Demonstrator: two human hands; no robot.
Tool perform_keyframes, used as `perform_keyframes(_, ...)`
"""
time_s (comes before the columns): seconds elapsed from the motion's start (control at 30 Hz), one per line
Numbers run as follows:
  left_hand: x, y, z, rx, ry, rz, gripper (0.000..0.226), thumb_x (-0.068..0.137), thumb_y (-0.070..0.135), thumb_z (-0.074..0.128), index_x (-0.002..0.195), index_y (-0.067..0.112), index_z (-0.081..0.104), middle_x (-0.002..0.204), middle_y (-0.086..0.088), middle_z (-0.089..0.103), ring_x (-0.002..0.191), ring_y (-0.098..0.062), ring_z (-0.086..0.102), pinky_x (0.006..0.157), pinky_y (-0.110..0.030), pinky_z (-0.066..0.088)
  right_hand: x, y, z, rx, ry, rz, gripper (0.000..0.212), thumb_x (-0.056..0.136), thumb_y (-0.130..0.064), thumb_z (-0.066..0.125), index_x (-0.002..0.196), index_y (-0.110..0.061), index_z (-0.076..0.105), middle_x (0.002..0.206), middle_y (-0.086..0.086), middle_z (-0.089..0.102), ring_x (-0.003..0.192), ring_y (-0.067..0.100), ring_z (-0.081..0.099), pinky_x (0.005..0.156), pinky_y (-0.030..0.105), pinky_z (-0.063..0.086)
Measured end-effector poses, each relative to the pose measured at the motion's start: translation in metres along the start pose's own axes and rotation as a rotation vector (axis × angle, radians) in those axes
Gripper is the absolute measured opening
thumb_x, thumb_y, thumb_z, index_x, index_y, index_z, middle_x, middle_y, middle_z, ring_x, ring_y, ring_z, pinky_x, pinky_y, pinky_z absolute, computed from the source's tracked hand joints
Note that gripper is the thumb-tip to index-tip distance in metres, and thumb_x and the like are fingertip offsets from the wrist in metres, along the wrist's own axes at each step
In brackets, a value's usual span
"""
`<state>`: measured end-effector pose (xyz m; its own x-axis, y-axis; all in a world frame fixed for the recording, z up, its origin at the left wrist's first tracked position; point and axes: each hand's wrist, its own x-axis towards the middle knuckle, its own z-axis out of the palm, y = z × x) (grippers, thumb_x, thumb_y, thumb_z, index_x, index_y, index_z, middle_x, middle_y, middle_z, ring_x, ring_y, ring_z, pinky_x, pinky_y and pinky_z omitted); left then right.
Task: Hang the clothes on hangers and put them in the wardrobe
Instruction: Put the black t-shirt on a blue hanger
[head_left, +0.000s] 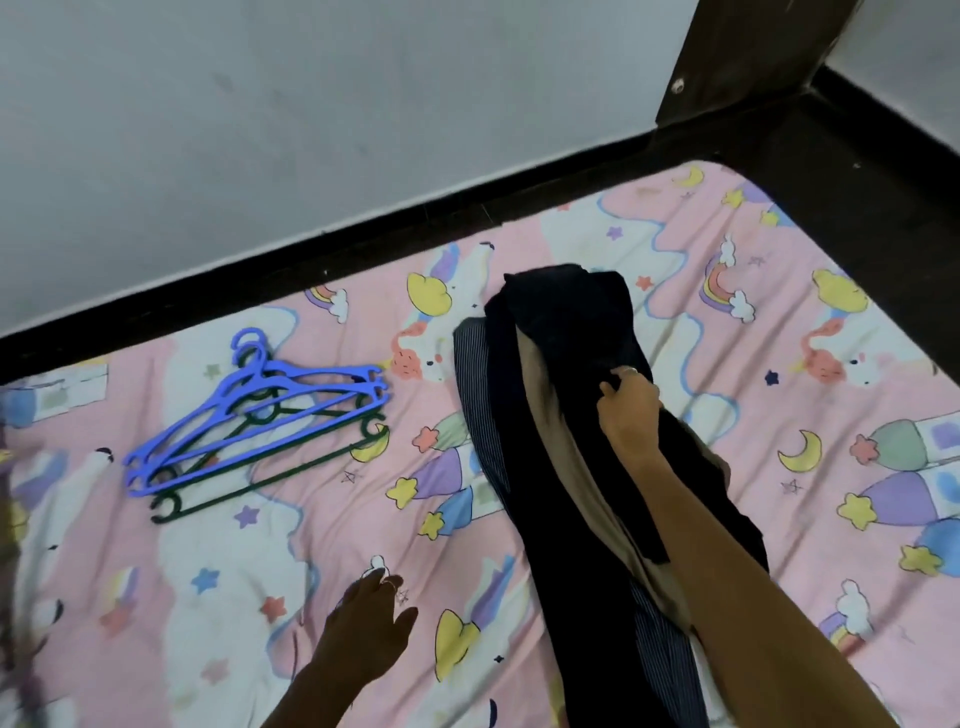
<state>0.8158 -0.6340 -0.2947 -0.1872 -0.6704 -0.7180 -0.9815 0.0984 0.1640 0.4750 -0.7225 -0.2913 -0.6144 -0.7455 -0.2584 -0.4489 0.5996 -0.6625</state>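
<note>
A pile of dark clothes (566, 332) lies lengthwise on the bed, with a navy garment on top, a beige one under it and a pinstriped piece (475, 395) at its left edge. My right hand (626, 408) pinches the navy fabric near the middle of the pile. To the left, a stack of blue hangers (249, 410) rests on one or two dark green hangers (270, 480). My left hand (363, 629) hovers over the sheet at the bottom centre, fingers spread, holding nothing. No wardrobe is in view.
The bed carries a pink cartoon-print sheet (779, 364) with unicorns, moons and stars. A dark wooden bed frame (363, 249) runs along the far side against a grey wall, with a dark post (748, 57) at the top right corner.
</note>
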Motion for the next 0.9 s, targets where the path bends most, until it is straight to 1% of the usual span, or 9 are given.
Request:
perform_keyframes(0.07, -0.001, -0.003, -0.019, -0.060, 0.060, 0.029, 0.080, 0.081, 0.068, 0.029, 0.144, 0.018, 0.038, 0.152, -0.002, 0.034, 0.139, -0.018, 0.033, 0.112, -0.032, 0.032, -0.013, -0.036, -0.027, 0.007, 0.071, -0.171, 0.031, 0.095, -0.011, 0.054, 0.124, 0.001, 0.056, 0.120, 0.019, 0.058, 0.113, 0.035, 0.054, 0.094, 0.040, 0.043)
perform_keyframes(0.13, -0.005, 0.001, -0.046, -0.087, 0.084, 0.083, 0.069, 0.088, 0.057, 0.041, 0.142, 0.014, 0.039, 0.149, -0.006, 0.037, 0.135, -0.022, 0.039, 0.110, -0.035, 0.035, -0.029, -0.080, -0.062, 0.199, 0.041, -0.246, 0.025, 0.093, -0.019, 0.058, 0.113, -0.005, 0.063, 0.115, 0.014, 0.061, 0.111, 0.031, 0.055, 0.099, 0.040, 0.043)
perform_keyframes(0.2, -0.015, 0.016, -0.080, -0.115, 0.139, 0.174, 0.054, 0.096, 0.035, 0.051, 0.143, 0.011, 0.037, 0.149, -0.007, 0.037, 0.135, -0.023, 0.039, 0.110, -0.034, 0.033, -0.049, -0.126, -0.100, 0.599, -0.110, -0.183, 0.014, 0.088, -0.015, 0.058, 0.099, -0.010, 0.066, 0.102, 0.008, 0.067, 0.099, 0.025, 0.062, 0.093, 0.037, 0.048)
perform_keyframes(0.27, -0.035, 0.037, -0.116, -0.185, 0.227, 0.274, 0.054, 0.095, 0.026, 0.056, 0.143, 0.008, 0.037, 0.148, -0.011, 0.038, 0.135, -0.023, 0.038, 0.109, -0.026, 0.028, -0.073, -0.163, -0.138, 0.801, -0.188, -0.168, 0.008, 0.086, -0.011, 0.058, 0.085, -0.015, 0.064, 0.086, 0.004, 0.066, 0.085, 0.019, 0.062, 0.078, 0.033, 0.049)
perform_keyframes(0.5, -0.122, 0.080, -0.202, -0.606, 0.507, 0.565, 0.088, 0.082, 0.030, 0.074, 0.150, 0.013, 0.021, 0.152, -0.008, 0.034, 0.138, -0.022, 0.034, 0.110, -0.033, 0.031, -0.184, -0.249, -0.220, 0.874, -0.333, -0.270, 0.015, 0.085, -0.012, 0.057, 0.072, -0.017, 0.063, 0.070, 0.001, 0.065, 0.066, 0.015, 0.064, 0.067, 0.029, 0.050)
perform_keyframes(0.67, -0.160, 0.048, -0.203, -0.618, 0.483, 0.634, 0.106, 0.076, 0.033, 0.080, 0.152, 0.018, 0.008, 0.155, -0.003, 0.028, 0.140, -0.017, 0.029, 0.111, -0.028, 0.029, -0.259, -0.284, -0.251, 0.998, -0.365, -0.327, 0.026, 0.085, -0.014, 0.056, 0.061, -0.018, 0.064, 0.068, 0.001, 0.064, 0.067, 0.018, 0.063, 0.067, 0.030, 0.050)
perform_keyframes(0.77, -0.176, 0.027, -0.197, -0.671, 0.390, 0.630, 0.095, 0.079, 0.028, 0.078, 0.152, 0.021, 0.016, 0.147, 0.004, 0.036, 0.129, -0.006, 0.033, 0.100, -0.019, 0.030, -0.285, -0.299, -0.269, 1.117, -0.369, -0.377, 0.014, 0.084, -0.012, 0.055, 0.070, -0.011, 0.057, 0.072, 0.005, 0.060, 0.066, 0.020, 0.062, 0.063, 0.027, 0.050)
perform_keyframes(0.83, -0.182, 0.016, -0.193, -0.638, 0.309, 0.569, 0.070, 0.083, 0.038, 0.072, 0.143, 0.023, 0.038, 0.135, 0.006, 0.050, 0.122, -0.010, 0.045, 0.103, -0.029, 0.038, -0.295, -0.305, -0.277, 1.143, -0.356, -0.396, 0.009, 0.082, -0.012, 0.055, 0.075, -0.010, 0.051, 0.075, 0.006, 0.057, 0.067, 0.021, 0.061, 0.062, 0.028, 0.050)
perform_keyframes(0.9, -0.192, 0.011, -0.193, -0.635, 0.267, 0.548, 0.038, 0.091, 0.040, 0.062, 0.121, 0.016, 0.059, 0.115, 0.001, 0.063, 0.105, -0.016, 0.056, 0.095, -0.033, 0.043, -0.301, -0.308, -0.280, 1.122, -0.330, -0.396, 0.009, 0.078, -0.013, 0.059, 0.078, -0.011, 0.050, 0.078, 0.006, 0.055, 0.069, 0.022, 0.061, 0.063, 0.029, 0.051)
